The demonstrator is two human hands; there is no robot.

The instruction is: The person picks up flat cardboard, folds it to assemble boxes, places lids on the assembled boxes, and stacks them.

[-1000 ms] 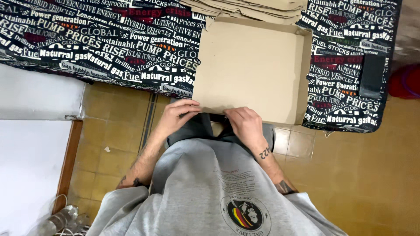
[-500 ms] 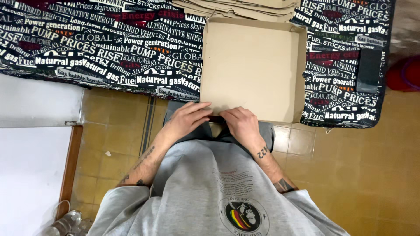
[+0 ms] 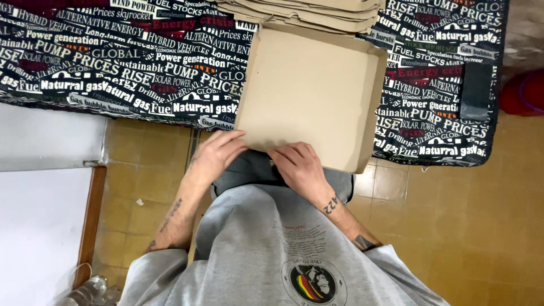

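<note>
Cardboard box point(image 3: 311, 96), one shallow square tray of plain brown board, lies in the upper middle of the frame on a black cloth point(image 3: 113, 68) printed all over with white and red lettering, its near edge overhanging the cloth's border. Both hands meet that near edge from below. Left hand point(image 3: 218, 154) rests with fingers stretched flat over the lower left corner, not curled round anything. Right hand point(image 3: 299, 165) lies just beside it, fingers bent onto the lower rim; whether they pinch the board I cannot tell. Low walls stand up along the box's right and top sides. One stack of flat brown cardboard sheets point(image 3: 306, 11) touches its top edge.
</note>
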